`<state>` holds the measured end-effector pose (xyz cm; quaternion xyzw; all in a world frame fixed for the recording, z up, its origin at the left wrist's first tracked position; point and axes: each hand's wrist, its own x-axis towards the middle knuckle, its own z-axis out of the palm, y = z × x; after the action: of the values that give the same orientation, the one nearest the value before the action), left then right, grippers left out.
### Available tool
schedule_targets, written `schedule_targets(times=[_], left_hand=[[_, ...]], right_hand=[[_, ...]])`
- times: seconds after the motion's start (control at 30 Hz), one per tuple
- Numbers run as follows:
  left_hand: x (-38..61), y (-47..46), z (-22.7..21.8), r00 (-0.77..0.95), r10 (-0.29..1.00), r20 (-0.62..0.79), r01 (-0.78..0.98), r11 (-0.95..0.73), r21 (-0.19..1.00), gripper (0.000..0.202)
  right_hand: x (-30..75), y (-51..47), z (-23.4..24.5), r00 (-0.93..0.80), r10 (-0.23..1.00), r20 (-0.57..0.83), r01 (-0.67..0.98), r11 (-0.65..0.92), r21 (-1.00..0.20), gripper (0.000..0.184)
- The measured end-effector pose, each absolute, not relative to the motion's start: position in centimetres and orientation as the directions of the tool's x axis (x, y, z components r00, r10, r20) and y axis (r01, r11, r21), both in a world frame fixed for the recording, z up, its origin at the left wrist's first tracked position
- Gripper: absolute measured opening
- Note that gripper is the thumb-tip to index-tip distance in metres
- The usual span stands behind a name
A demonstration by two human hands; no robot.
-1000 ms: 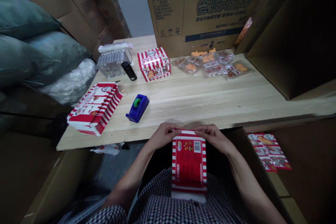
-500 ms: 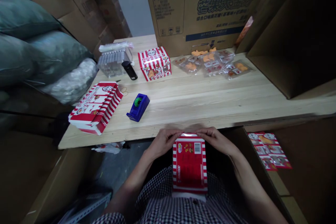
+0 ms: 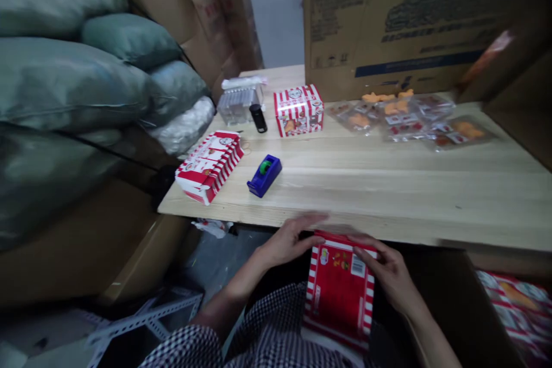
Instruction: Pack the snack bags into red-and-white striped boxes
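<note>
A flat red-and-white striped carton (image 3: 338,293) lies tilted against my lap, its back with the barcode facing up. My right hand (image 3: 386,267) grips its upper right edge, thumb on the printed face and fingers behind. My left hand (image 3: 291,240) is at the upper left corner; its thumb touches or nearly touches the carton, while its fingers stretch out apart from it, blurred by motion. On the table beyond, a blue tape dispenser (image 3: 264,176) with a green roll stands left of my hands.
On the wooden table (image 3: 366,184) stand a stack of striped cartons (image 3: 210,164), an assembled striped box (image 3: 298,110), a black cylinder (image 3: 258,118), a clear plastic container (image 3: 239,104) and several clear packets (image 3: 401,118). A large cardboard box (image 3: 345,23) rises behind; stuffed sacks (image 3: 69,80) are piled left.
The view has swung left, so the table things sit further right. My left fingers have lifted off the carton's top edge and spread. My right hand has shifted down its right side.
</note>
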<state>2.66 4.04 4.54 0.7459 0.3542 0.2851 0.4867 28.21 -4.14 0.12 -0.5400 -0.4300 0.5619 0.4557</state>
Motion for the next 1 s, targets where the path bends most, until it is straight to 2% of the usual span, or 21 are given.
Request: schedule_targets(times=[0.07,0.13,0.17,0.2,0.3,0.47,0.73,0.93,1.0], left_hand=[[0.1,6.5,4.5,0.263,0.950,0.169,0.375,-0.262,0.889,0.049],[-3.1,9.2,4.2,-0.132,0.966,0.222,0.474,-0.135,0.870,0.043],[-4.6,10.5,3.9,-0.243,0.954,0.174,0.478,-0.038,0.877,0.043],[-5.9,11.6,3.6,-0.280,0.956,0.093,0.452,0.046,0.891,0.042],[-8.4,13.9,2.5,-0.209,0.975,-0.079,0.373,0.154,0.915,0.038],[-8.9,14.9,2.0,-0.135,0.977,-0.163,0.225,0.190,0.956,0.047],[-9.6,13.2,1.0,-0.190,0.975,-0.113,0.042,0.123,0.992,0.042],[-9.7,11.1,-1.9,-0.324,0.946,0.007,0.159,0.047,0.986,0.030],[-9.8,10.6,-2.1,-0.371,0.927,0.047,0.214,0.036,0.976,0.027]], right_hand=[[28.8,-4.1,0.0,0.057,0.966,-0.251,-0.105,-0.244,-0.964,0.027],[29.5,-4.1,0.2,0.114,0.952,-0.283,-0.166,-0.262,-0.951,0.028],[29.8,-4.2,0.3,0.136,0.945,-0.296,-0.189,-0.269,-0.944,0.028],[30.0,-4.3,0.5,0.152,0.940,-0.307,-0.203,-0.274,-0.940,0.028],[30.2,-4.5,0.9,0.179,0.930,-0.321,-0.209,-0.283,-0.936,0.029],[30.1,-4.9,1.2,0.191,0.916,-0.354,-0.222,-0.311,-0.924,0.036],[30.0,-4.8,2.9,0.277,0.930,-0.242,-0.155,-0.205,-0.966,0.036],[28.2,-3.5,4.4,0.377,0.894,-0.242,-0.244,-0.156,-0.957,0.035],[27.7,-3.2,5.2,0.415,0.888,-0.197,-0.231,-0.107,-0.967,0.035]])
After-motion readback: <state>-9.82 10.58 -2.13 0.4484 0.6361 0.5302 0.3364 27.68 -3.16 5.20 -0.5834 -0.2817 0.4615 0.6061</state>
